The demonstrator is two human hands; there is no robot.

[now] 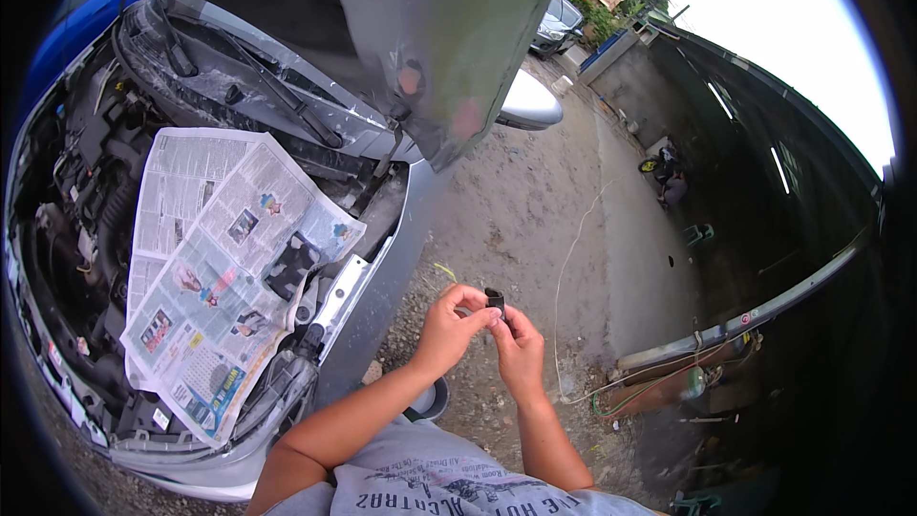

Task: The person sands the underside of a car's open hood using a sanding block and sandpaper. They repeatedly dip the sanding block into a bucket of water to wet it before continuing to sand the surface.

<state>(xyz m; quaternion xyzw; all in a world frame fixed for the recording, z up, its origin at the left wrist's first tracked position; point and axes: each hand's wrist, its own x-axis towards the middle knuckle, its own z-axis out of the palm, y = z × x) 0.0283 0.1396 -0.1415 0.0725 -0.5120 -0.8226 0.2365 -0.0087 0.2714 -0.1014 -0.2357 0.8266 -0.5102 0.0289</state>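
Observation:
Between the fingertips of both hands is a small black plastic part (495, 299), shaped like a short connector or clip; its exact kind is too small to tell. My left hand (449, 327) pinches it from the left, thumb against its lower side. From the right, my right hand (519, 349) grips its lower end with thumb and finger. Both hands are in front of my body, over the ground and to the right of a silver car's fender (377, 272). Sheets of newspaper (224, 268) lie spread across the open engine bay.
The raised hood (411, 29) stands over the engine bay (100, 182). A dark bucket (432, 399) sits on the gravel below my left forearm. A pale hose or cord (573, 253) runs along the ground. To the right, a gas cylinder (659, 392) lies beside a dark roofed workspace.

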